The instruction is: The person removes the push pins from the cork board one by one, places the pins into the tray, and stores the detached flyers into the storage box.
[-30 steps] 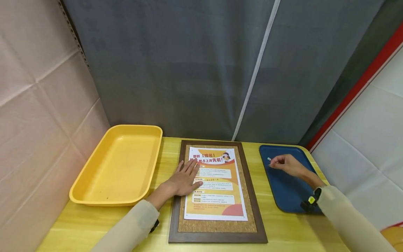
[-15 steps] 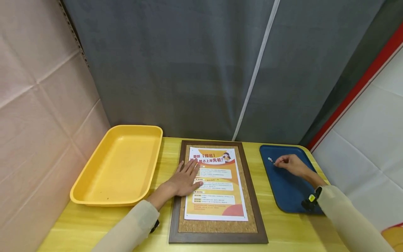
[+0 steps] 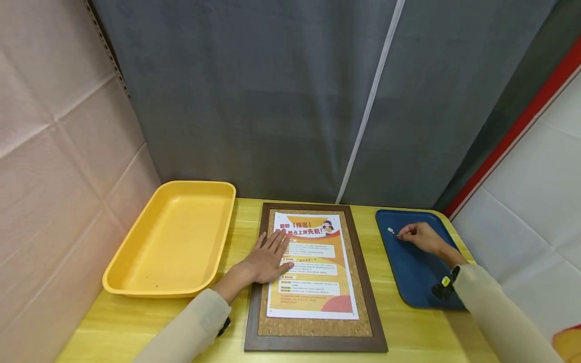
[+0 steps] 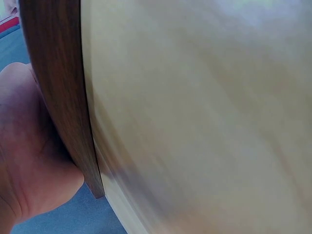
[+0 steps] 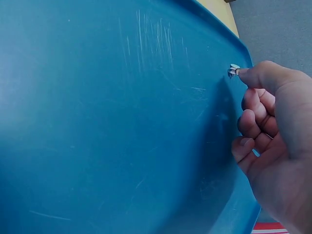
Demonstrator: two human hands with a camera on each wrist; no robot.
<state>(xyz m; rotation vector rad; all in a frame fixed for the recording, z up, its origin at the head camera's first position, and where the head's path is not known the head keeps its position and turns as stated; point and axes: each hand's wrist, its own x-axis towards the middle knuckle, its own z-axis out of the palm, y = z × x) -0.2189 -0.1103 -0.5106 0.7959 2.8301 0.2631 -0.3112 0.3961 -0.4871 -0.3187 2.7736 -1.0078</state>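
My left hand (image 3: 267, 262) lies flat with spread fingers on an orange-and-white poster (image 3: 313, 298), over the left edge of a dark-framed corkboard (image 3: 313, 327). Small dots show at the poster's corners. In the left wrist view, the heel of that hand (image 4: 36, 151) is beside the brown frame (image 4: 56, 73). My right hand (image 3: 422, 238) is over the blue tray (image 3: 417, 280), thumb and index finger pinched together. At their tips is a tiny pale push pin, beside small pins (image 3: 390, 230) on the tray. The right wrist view shows pale pins (image 5: 234, 69) at the thumb tip, partly hidden.
A deep yellow tray (image 3: 181, 237) stands at the left of the yellow wood-look table (image 3: 122, 327). A grey curtain (image 3: 254, 101) hangs behind, with pale panels on both sides. The blue tray is right of the corkboard.
My right hand has drawn slightly to the right, so the small pins on the tray show beside the fingertips. The left hand has stayed on the poster.
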